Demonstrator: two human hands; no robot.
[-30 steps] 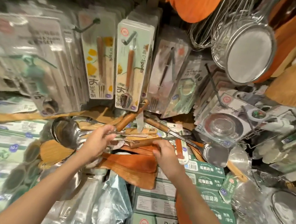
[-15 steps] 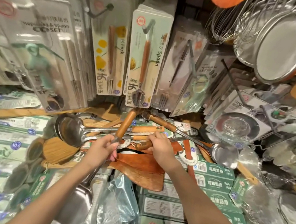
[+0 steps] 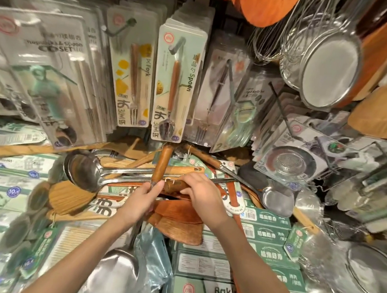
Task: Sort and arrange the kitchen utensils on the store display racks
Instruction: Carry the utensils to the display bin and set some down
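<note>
Gripping a metal spatula (image 3: pixel 135 235) at the joint of wooden handle and steel shank, the person's left hand (image 3: pixel 141 196) is holding it nearly upright over the heap, fingers curled tight round it. Its long axis is running almost straight up and down in view: the brown handle is pointing up and away toward the hanging spoon pack (image 3: pixel 174 85), while the broad, dull silver blade is hanging low beside the left forearm, close to the person. The right hand (image 3: pixel 205 195) is resting just beside it, to the right, fingers curled onto the wooden handle (image 3: pixel 176 184) of another utensil lying crosswise in the pile; that looks like a grip, though how firm I cannot tell. A steel ladle (image 3: pixel 83 170) is lying just left of the left hand, bowl up, its handle running under the raised spatula. My guess is that any hanging or re-laying of the spatula is depending on that handle end, which is sitting farther from the person than the blade, so the left hand is the one placed to carry it upward.
</note>
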